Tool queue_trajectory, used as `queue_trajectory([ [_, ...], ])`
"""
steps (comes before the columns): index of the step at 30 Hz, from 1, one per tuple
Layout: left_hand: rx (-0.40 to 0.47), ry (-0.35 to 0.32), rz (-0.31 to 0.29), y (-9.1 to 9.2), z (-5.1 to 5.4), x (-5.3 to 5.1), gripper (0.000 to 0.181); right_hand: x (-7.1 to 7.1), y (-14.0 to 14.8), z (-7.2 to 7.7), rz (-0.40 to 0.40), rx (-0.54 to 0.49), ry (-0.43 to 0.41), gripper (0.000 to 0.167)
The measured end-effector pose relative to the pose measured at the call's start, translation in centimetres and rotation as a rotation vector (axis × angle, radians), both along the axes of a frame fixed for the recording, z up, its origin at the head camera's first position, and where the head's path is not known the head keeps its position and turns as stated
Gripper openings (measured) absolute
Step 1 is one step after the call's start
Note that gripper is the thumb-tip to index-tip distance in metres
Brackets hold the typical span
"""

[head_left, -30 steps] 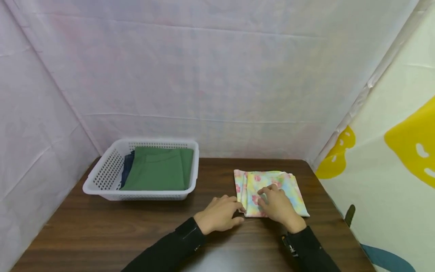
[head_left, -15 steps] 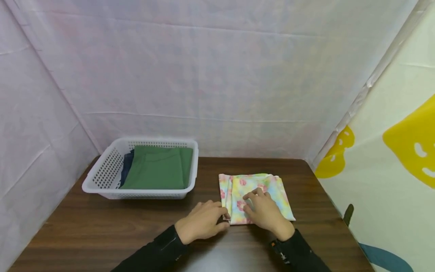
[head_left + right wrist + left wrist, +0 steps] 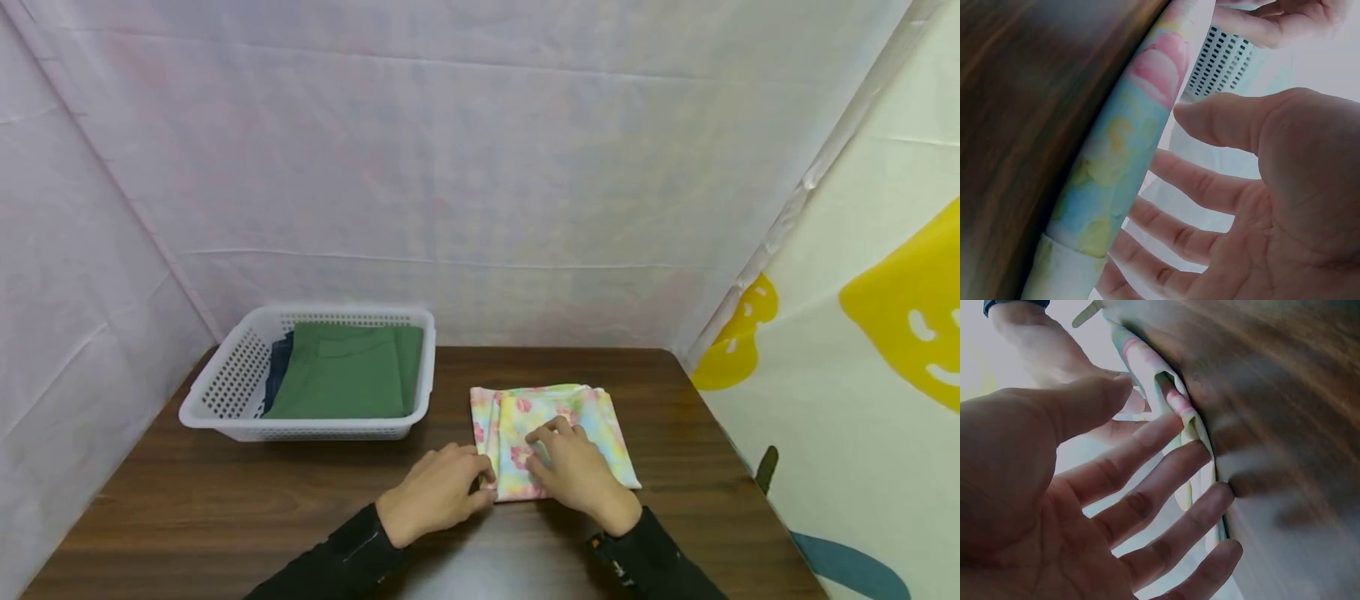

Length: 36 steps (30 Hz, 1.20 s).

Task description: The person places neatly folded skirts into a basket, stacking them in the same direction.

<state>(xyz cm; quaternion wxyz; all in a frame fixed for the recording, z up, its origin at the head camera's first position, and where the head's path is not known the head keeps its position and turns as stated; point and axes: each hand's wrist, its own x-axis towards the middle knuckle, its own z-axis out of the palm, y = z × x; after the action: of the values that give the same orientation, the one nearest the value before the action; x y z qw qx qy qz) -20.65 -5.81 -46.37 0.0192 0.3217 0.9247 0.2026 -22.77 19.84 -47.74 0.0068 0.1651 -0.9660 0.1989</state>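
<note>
A folded piece of floral fabric (image 3: 603, 429) in pastel yellow, blue and pink lies flat on the table, its layers stacked. My right hand (image 3: 577, 473) rests its fingertips on the top of it, fingers spread and slightly bent. At the left edge of the fabric is my left hand (image 3: 435, 493), its fingertips at the table surface. The left wrist view shows extended left fingers beside the folded layers of the fabric (image 3: 1150, 365). In the right wrist view, the fingertips meet the fabric (image 3: 1110, 156) from above, the thumb apart from the fingers. Neither hand grips it.
On the brown wooden table (image 3: 225, 500), a white perforated basket (image 3: 322, 430) stands at the back left. Inside it lie a folded green garment (image 3: 345, 375) and a dark blue one (image 3: 279, 362). White sheets (image 3: 450, 167) hang behind the table and at the sides.
The floral fabric has slid left across the table and slightly toward me, both hands moving along with it. The basket and its garments have stayed in place.
</note>
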Motion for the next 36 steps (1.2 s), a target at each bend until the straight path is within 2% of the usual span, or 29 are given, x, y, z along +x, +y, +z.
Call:
queue_trajectory([
  [3, 0.069, -0.017, 0.03, 0.2, -0.3, -0.4, 0.021, -0.2, 0.3, 0.1, -0.009, -0.02, -0.002, 0.03],
  [7, 0.14, -0.068, 0.101, 0.5, -0.5, -0.9, 0.036, -0.8, 0.9, 0.4, -0.012, -0.09, -0.001, 0.035],
  [14, 0.242, -0.117, 0.285, 1.6, -0.5, -2.2, 0.061, -2.1, 3.4, 1.3, -0.068, -0.179, 0.052, 0.047],
  [17, 0.276, -0.162, 0.345, 1.9, -0.5, -3.0, 0.069, -2.7, 4.9, 1.7, -0.136, -0.201, 0.009, 0.058],
  [18, 0.275, -0.153, 0.355, 1.9, -0.8, -3.5, 0.071, -2.9, 5.5, 1.9, -0.16, -0.199, -0.012, 0.061],
  [20, 0.283, -0.18, 0.378, 2.0, -0.8, -4.1, 0.073, -3.3, 6.7, 2.0, -0.217, -0.203, -0.067, 0.069],
  [24, 0.315, -0.234, 0.353, 2.2, -1.0, -5.7, 0.046, -4.0, 9.0, 2.0, -0.285, -0.217, -0.158, 0.082],
  [26, 0.345, -0.292, 0.337, 2.4, -0.7, -6.1, 0.033, -4.1, 9.8, 2.0, -0.31, -0.224, -0.189, 0.085],
  [27, 0.358, -0.294, 0.318, 2.4, -1.2, -6.5, 0.032, -4.2, 10.2, 1.9, -0.319, -0.238, -0.212, 0.084],
  [30, 0.404, -0.362, 0.326, 2.5, -1.1, -6.7, 0.027, -4.2, 10.6, 1.9, -0.34, -0.264, -0.257, 0.084],
  [33, 0.45, -0.445, 0.367, 2.4, -1.0, -6.6, 0.027, -4.4, 10.5, 1.7, -0.356, -0.297, -0.314, 0.084],
  [34, 0.467, -0.486, 0.388, 2.4, -0.5, -6.3, 0.026, -4.4, 10.4, 1.5, -0.361, -0.311, -0.331, 0.085],
  [36, 0.498, -0.53, 0.405, 2.4, -0.5, -6.2, 0.028, -4.5, 10.2, 1.3, -0.367, -0.345, -0.358, 0.085],
])
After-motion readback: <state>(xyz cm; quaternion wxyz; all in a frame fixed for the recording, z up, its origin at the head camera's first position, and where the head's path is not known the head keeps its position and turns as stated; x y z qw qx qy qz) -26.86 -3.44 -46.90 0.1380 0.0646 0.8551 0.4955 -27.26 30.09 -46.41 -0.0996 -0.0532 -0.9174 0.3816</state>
